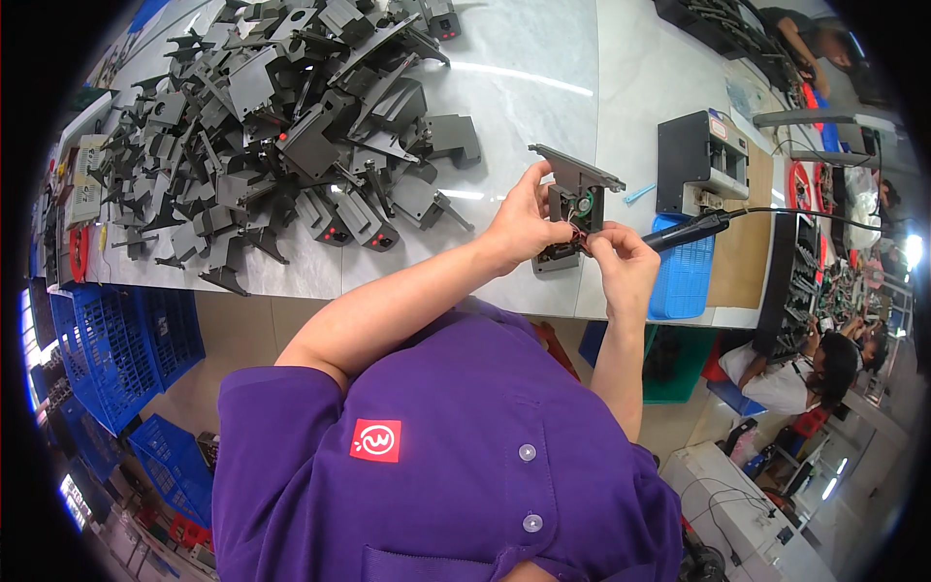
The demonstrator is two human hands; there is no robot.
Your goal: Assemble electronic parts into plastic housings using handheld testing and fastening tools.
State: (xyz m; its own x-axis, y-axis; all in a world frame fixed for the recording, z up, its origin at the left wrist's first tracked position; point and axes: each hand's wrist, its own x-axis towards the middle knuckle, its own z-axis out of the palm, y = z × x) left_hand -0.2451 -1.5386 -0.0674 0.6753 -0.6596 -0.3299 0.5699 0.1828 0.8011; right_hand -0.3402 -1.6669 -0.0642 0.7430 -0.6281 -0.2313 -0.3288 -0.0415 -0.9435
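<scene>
While the left hand (521, 221) grips the grey fan bracket (572, 199), the right hand (621, 257) pinches its red wires (579, 240) (seemingly routing them); seating them needs fingertip care.

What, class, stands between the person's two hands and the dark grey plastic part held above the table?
Nothing visible. The left hand grips the grey plastic part directly along its left side, and the right hand pinches at its lower edge, by the red wires. The pile of grey parts lies apart, to the left.
</scene>
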